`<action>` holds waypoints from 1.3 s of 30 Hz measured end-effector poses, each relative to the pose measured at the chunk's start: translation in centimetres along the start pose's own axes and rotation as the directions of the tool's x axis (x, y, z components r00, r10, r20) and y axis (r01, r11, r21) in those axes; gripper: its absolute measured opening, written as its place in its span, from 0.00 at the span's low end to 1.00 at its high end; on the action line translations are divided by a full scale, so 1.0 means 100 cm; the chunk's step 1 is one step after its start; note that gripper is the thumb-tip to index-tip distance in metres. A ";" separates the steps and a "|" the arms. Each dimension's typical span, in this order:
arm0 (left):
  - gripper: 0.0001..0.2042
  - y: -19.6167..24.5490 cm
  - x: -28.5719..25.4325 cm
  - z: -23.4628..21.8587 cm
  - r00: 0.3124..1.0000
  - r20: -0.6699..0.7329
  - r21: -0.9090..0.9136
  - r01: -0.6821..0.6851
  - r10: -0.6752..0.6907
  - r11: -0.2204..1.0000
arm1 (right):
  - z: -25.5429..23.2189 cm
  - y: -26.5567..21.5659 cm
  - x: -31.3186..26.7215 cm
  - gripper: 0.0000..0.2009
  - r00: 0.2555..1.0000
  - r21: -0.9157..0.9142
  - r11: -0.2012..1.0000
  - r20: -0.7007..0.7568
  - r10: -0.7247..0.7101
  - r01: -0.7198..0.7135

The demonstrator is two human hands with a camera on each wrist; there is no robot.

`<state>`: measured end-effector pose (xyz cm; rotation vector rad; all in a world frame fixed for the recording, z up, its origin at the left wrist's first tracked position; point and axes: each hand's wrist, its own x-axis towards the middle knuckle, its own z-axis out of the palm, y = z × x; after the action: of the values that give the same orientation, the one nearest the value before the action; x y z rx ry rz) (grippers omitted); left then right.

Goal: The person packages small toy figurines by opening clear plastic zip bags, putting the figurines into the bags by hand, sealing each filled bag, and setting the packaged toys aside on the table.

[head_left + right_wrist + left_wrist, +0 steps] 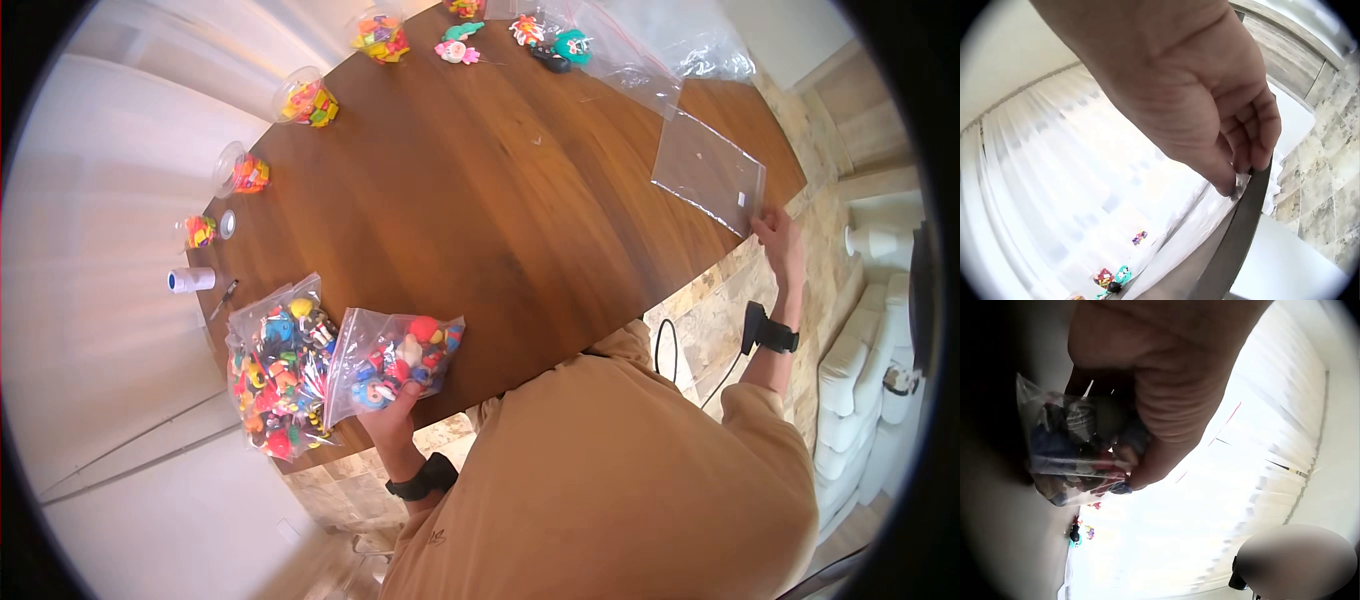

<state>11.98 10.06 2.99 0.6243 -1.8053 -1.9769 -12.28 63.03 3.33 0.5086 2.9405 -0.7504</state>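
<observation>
At the near left of the table, my left hand (392, 425) grips a clear zip bag of small colourful toy figures (408, 352), thumb over its front. The left wrist view shows the same bag (1054, 459) between thumb and fingers, its contents dark. Just left of it lies a larger zip bag packed with toy figures (275, 375). Out at the right edge of the table, my right hand (783, 248) pinches the corner of a flat clear plastic bag (705, 168) with nothing inside. Thumb and fingertips meet on that plastic (1240, 187) in the right wrist view.
Clear cups of colourful pieces (308, 103) line the far left edge. A white bottle (190, 280) and a black pen (226, 296) are at the left. Loose figures (458, 50) and more plastic bags (625, 60) lie at the back. A dark cable (668, 345) hangs below the front edge.
</observation>
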 end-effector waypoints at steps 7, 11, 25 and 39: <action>0.35 -0.012 -0.003 -0.017 1.000 -0.015 -0.097 -0.018 0.017 0.995 | 0.008 0.015 0.007 0.13 0.985 0.072 0.983 -0.046 -0.166 0.169; 0.28 -0.010 -0.003 -0.018 0.998 -0.067 -0.153 0.000 -0.011 0.988 | -0.005 -0.010 -0.006 0.04 0.956 0.580 0.782 0.017 -0.291 0.228; 0.19 0.019 0.016 -0.021 0.931 -0.364 -0.270 -0.139 0.033 0.953 | 0.016 -0.123 -0.052 0.09 0.524 0.918 0.337 0.185 -0.831 0.210; 0.26 0.031 0.008 -0.007 0.455 -0.588 0.641 -0.243 0.669 0.728 | 0.059 -0.186 -0.107 0.08 0.496 0.806 0.409 0.170 -0.852 0.427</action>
<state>11.69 8.74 5.93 0.8419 -1.5692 -0.6270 -8.47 41.64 8.17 -0.9170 2.0722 -1.7192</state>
